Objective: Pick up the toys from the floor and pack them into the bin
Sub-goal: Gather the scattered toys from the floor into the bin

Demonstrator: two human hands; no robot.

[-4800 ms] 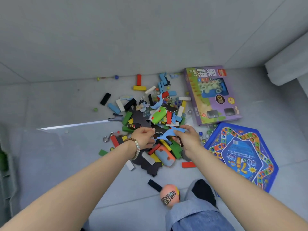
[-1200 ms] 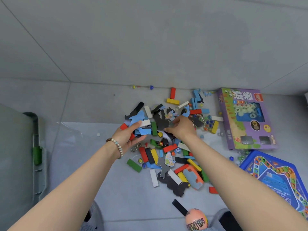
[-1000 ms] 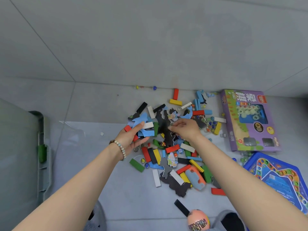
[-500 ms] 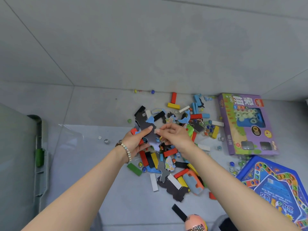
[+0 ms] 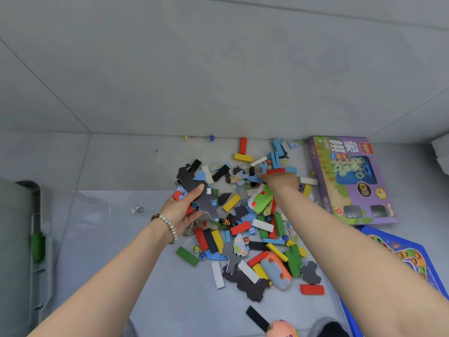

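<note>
Puzzle pieces (image 5: pixel 204 200) lie stacked in my left hand (image 5: pixel 181 209), thumb pressed on top so the stack cannot slide. My right hand (image 5: pixel 281 182), closer to the purple box (image 5: pixel 349 181), pinches a blue piece (image 5: pixel 254 179) from the pile (image 5: pixel 255 229); the bin (image 5: pixel 36 251) stands far left of that box.

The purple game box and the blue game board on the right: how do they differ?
The purple game box is rectangular and wholly in view; the blue game board has slanted edges and is cut off by the picture's edge. The box lies nearer the wall, the board farther from it. Both lie flat on the floor, right of the toy pile.
</note>
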